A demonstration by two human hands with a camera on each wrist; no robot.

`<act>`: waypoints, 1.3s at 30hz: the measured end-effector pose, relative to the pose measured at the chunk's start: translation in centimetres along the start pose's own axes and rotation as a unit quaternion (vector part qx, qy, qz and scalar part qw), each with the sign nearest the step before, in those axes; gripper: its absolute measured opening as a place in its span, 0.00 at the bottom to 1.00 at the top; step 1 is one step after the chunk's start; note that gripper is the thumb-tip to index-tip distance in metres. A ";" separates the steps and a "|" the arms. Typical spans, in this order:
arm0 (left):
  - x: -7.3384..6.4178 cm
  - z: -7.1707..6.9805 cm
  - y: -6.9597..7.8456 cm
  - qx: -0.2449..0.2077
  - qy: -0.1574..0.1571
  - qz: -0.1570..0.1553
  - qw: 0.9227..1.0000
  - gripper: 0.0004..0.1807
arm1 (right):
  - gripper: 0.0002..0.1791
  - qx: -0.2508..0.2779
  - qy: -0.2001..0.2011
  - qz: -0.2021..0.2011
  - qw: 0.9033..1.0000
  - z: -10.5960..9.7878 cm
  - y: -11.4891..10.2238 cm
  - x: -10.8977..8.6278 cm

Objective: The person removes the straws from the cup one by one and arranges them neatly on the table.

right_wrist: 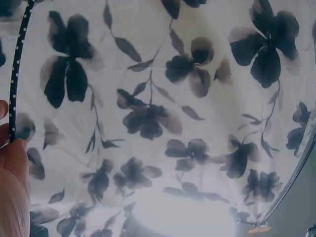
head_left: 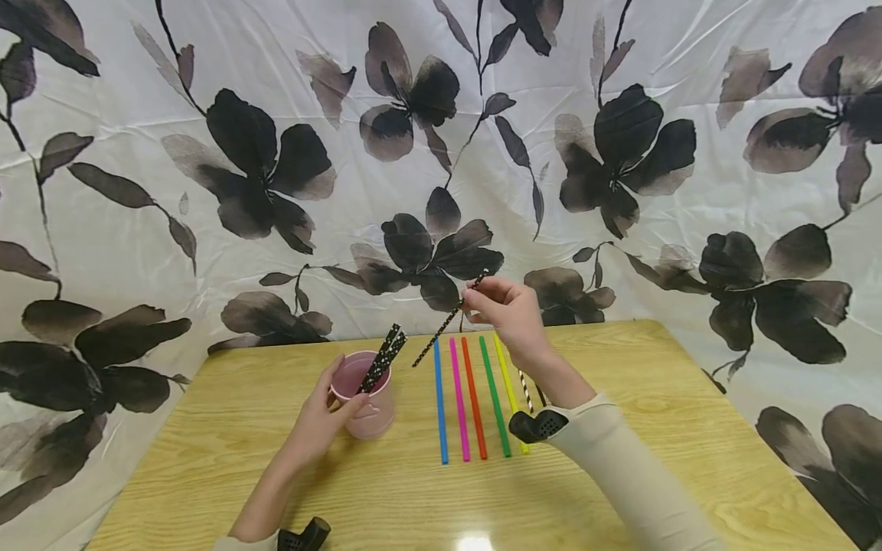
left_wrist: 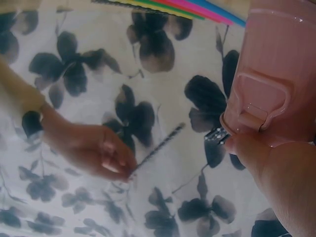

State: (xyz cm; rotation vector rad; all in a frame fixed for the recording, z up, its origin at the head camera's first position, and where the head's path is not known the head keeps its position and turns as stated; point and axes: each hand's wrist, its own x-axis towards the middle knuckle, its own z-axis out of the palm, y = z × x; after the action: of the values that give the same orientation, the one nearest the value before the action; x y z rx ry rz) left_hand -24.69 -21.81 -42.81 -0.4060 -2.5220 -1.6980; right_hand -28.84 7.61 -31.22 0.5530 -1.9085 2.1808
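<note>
Over the tabletop (head_left: 413, 505), the fingers of the right hand (head_left: 510, 315) pinch a dotted black straw (head_left: 441, 330) near its upper end — a light pinch should spare it from bending. The left hand (head_left: 320, 421) grips the pink cup (head_left: 375, 426) (speckled black straws (head_left: 382, 358) lean from it); keep that steady. The right forearm (head_left: 565, 379) partly hides a striped straw (head_left: 526, 392) — how many lie there, I can't tell.

The right sleeve (head_left: 627, 474) is plain cream, softly creased, with a slightly ruffled cuff (head_left: 594, 405). Beside it sits a rounded black wrist unit (head_left: 537, 426), its face dotted with small holes. A similar left unit (head_left: 305, 536) adjoins a pale sleeve edge (head_left: 244, 544), apparently matching though mostly cut off.
</note>
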 end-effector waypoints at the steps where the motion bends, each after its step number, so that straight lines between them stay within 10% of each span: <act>1: 0.1 0.0 -0.3 -0.001 0.000 0.001 1.000 0.43 | 0.14 -0.003 0.009 -0.005 1.000 -0.4 -0.2 0.1; 18: 0.6 0.0 -3.2 0.003 0.002 0.002 1.000 0.41 | 0.18 -0.093 0.079 -0.003 0.993 -8.3 1.4 2.5; 39: 0.9 0.2 -2.9 0.012 0.009 0.006 1.000 0.43 | 0.19 -0.221 0.125 0.128 0.959 -16.2 9.6 3.6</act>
State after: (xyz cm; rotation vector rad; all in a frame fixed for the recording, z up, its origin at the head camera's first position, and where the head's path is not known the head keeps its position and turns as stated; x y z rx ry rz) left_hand -26.28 -22.49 -45.31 -0.4028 -2.5193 -1.6581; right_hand -38.19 21.68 -40.21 -0.0475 -2.3151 1.7511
